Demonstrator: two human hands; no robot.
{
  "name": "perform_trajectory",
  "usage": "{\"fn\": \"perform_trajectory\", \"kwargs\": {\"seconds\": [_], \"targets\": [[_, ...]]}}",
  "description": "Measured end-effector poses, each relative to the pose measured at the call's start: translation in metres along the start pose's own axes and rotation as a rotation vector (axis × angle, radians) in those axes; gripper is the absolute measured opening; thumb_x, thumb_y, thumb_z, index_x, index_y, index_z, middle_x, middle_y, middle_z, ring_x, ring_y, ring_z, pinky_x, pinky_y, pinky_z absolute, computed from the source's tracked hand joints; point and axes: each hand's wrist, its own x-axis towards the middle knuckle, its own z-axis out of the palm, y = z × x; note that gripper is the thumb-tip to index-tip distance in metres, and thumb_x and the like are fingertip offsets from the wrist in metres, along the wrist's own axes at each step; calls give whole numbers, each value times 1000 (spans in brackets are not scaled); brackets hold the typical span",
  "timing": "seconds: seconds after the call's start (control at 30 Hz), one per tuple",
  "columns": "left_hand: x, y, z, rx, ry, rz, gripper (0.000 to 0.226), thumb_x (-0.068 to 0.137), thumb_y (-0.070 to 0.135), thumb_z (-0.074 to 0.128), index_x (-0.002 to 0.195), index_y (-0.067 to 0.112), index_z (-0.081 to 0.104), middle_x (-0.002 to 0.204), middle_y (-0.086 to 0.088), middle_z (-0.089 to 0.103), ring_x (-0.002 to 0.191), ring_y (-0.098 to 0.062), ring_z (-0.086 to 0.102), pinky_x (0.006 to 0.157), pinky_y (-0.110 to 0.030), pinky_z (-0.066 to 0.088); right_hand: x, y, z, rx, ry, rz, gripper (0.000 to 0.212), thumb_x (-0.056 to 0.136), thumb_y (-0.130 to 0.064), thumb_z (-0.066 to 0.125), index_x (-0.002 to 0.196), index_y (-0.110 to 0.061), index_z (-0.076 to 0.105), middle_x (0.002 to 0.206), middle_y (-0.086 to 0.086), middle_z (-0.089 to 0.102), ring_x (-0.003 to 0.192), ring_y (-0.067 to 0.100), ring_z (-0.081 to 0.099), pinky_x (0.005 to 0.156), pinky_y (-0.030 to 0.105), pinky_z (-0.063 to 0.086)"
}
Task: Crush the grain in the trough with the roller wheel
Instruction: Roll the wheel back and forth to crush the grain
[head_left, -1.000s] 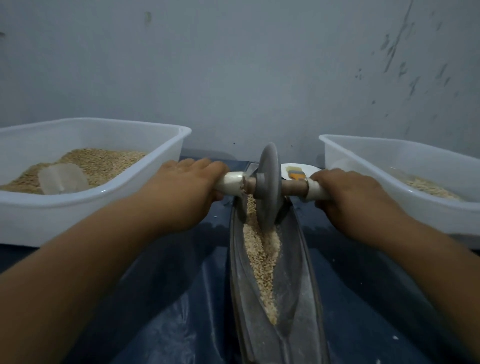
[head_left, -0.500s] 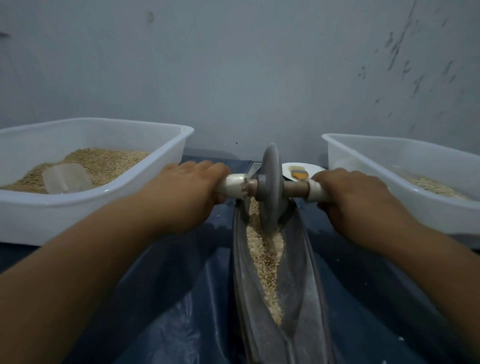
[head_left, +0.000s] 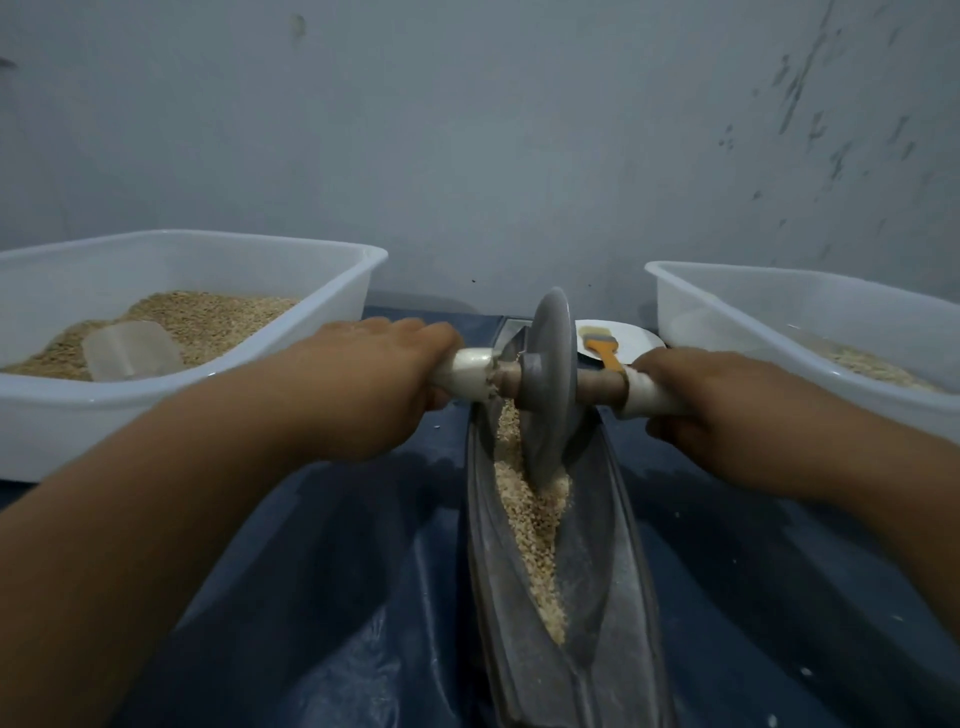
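A grey roller wheel (head_left: 551, 384) stands upright in a long narrow metal trough (head_left: 613, 551) that runs from the middle of the view toward me. Pale grain (head_left: 530, 525) lies along the trough's groove, and the wheel's lower edge sits in it. An axle with white end grips passes through the wheel. My left hand (head_left: 358, 384) grips the left end of the axle. My right hand (head_left: 706, 400) grips the right end.
A white tub (head_left: 332, 312) with grain and a clear scoop (head_left: 130, 348) stands at the left. A second white tub (head_left: 779, 317) with grain stands at the right. Behind the wheel a white plate (head_left: 634, 338) carries an orange-handled brush (head_left: 602, 348). Dark blue sheeting (head_left: 322, 571) covers the surface; a wall rises behind.
The wheel has rolled a little toward me along the trough, both hands coming with it. The plate and brush behind it show more.
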Motion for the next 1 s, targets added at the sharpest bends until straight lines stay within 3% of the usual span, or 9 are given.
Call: {"fn": "perform_trajectory", "kwargs": {"seconds": [0.1, 0.17, 0.33, 0.4, 0.57, 0.63, 0.8, 0.93, 1.0], "targets": [[-6, 1, -11, -40, -126, -2, 14, 94, 39, 50, 106, 38, 43, 99, 11, 52, 92, -15, 51, 85, -39, 44, -10, 5, -10, 68, -154, -9, 21, 89, -39, 63, 95, -45, 44, 86, -11, 60, 77, 10, 59, 76, 41, 51], [-4, 3, -10, -20, -75, 15, 16, 94, 39, 49, 108, 37, 44, 99, 10, 52, 91, -16, 51, 83, -38, 43, -10, 5, -8, 88, -170, 11, 22, 88, -40, 64, 97, -45, 45, 84, -10, 61, 76, 11, 59, 76, 41, 51], [3, 7, 2, 86, 126, 8, 23, 97, 36, 44, 118, 30, 45, 108, 6, 52, 96, -19, 49, 84, -35, 36, 7, -4, 13, -14, 145, -8, 25, 92, -29, 59, 116, -30, 52, 105, -1, 60, 95, 27, 57, 82, 42, 47], [1, 5, -1, 25, 20, -26, 20, 97, 37, 45, 115, 30, 44, 108, 6, 53, 97, -19, 51, 87, -37, 40, 6, -6, 10, -57, 144, -34, 24, 93, -31, 59, 115, -32, 51, 106, -2, 59, 95, 26, 56, 80, 39, 46], [-7, -1, -18, -167, -252, -42, 16, 93, 38, 54, 104, 42, 43, 99, 14, 54, 92, -11, 54, 85, -38, 44, -14, -3, -10, 33, -126, -35, 27, 89, -40, 62, 86, -50, 37, 85, -11, 57, 76, 10, 55, 74, 39, 49], [-4, 0, -14, -150, -183, -32, 17, 92, 37, 54, 106, 40, 45, 97, 14, 54, 92, -13, 54, 84, -37, 44, -13, -7, -8, 55, -121, -27, 24, 89, -40, 61, 87, -48, 38, 86, -10, 57, 77, 12, 56, 74, 40, 49], [3, 5, 0, 31, 29, -52, 23, 97, 36, 46, 119, 30, 45, 109, 4, 54, 97, -20, 50, 87, -39, 40, 4, -13, 7, -68, 160, -49, 21, 94, -31, 57, 115, -30, 50, 110, 1, 59, 99, 28, 56, 84, 41, 45], [-8, 7, -19, -103, -219, -70, 16, 95, 37, 51, 109, 38, 44, 104, 10, 56, 93, -13, 53, 86, -37, 44, -10, -7, -10, 18, -84, -66, 23, 90, -40, 60, 87, -48, 39, 90, -8, 59, 81, 16, 58, 77, 40, 49], [-15, 7, -30, -128, -289, -64, 15, 92, 40, 53, 105, 42, 44, 96, 14, 55, 87, -7, 53, 79, -32, 42, -18, -2, -18, 97, -227, -82, 20, 85, -46, 61, 89, -48, 41, 81, -11, 60, 73, 10, 58, 72, 37, 50]]}}
